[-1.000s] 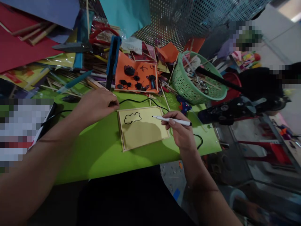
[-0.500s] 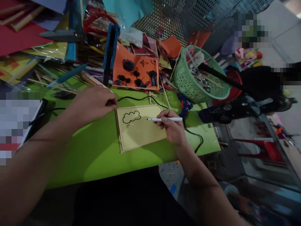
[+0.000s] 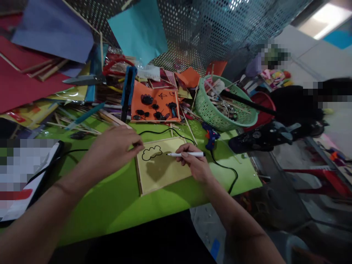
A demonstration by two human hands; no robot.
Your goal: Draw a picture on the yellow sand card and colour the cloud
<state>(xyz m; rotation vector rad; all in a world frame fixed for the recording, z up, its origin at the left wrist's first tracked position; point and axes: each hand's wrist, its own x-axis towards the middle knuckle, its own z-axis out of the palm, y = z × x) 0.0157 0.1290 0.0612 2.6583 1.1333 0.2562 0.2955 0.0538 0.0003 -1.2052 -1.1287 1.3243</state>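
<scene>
Holding sticks (image 3: 241, 106) — green basket (image 3: 210, 110) beyond marker (image 3: 197, 154)

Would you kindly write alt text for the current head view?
A right hand holds a white marker over a yellow card bearing a black cloud outline; the left hand is near the card's upper left corner. Beyond them are an orange card, a green basket and a glue gun.

Table (image 3: 101, 209): lay dim — a bright patch (image 3: 328, 22) glowed upper right.
Card (image 3: 165, 179): bore a soft, dark shadow.
Plastic (image 3: 72, 94): glinted.
Edges: looked stretched and soft — patches were pixelated.
</scene>
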